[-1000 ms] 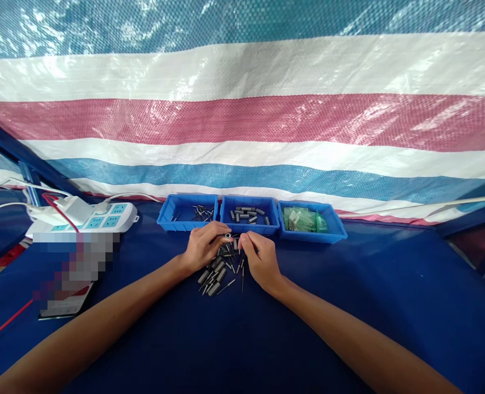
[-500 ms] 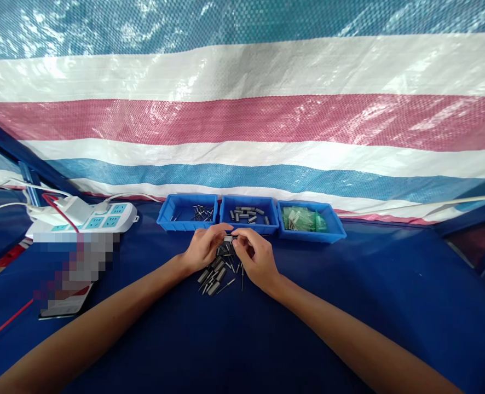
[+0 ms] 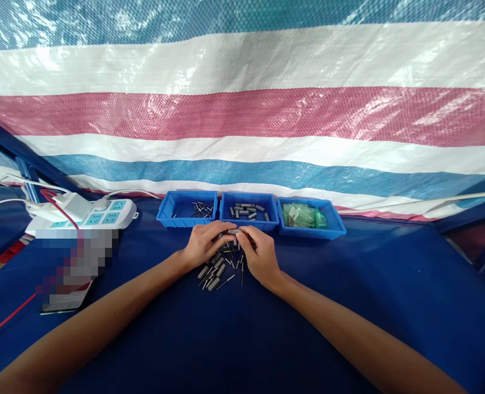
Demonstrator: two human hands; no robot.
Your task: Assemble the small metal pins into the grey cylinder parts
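Between my two hands, just in front of the middle bin, is a small grey metal spacer (image 3: 234, 231). My left hand (image 3: 203, 244) pinches its left end between thumb and fingers. At its right end, the thumb and forefinger of my right hand (image 3: 261, 255) are closed on it too. Below the fingers lies a loose pile of grey spacers (image 3: 214, 283) and pop rivets (image 3: 226, 282) with thin shanks. Part of this pile is hidden under my hands.
Three blue bins stand in a row: the left bin (image 3: 185, 221) holds rivets, the middle bin (image 3: 273, 210) short spacers, the right bin (image 3: 312, 233) green plastic packets (image 3: 300, 215). Leftward are a white power strip (image 3: 123, 219), cables and a phone (image 3: 68, 301). Striped sheeting (image 3: 242, 115) hangs behind.
The fingers of both hands have shifted around the spacer, which now shows more clearly. My left thumb is now stretched out towards it. The view has tilted slightly.
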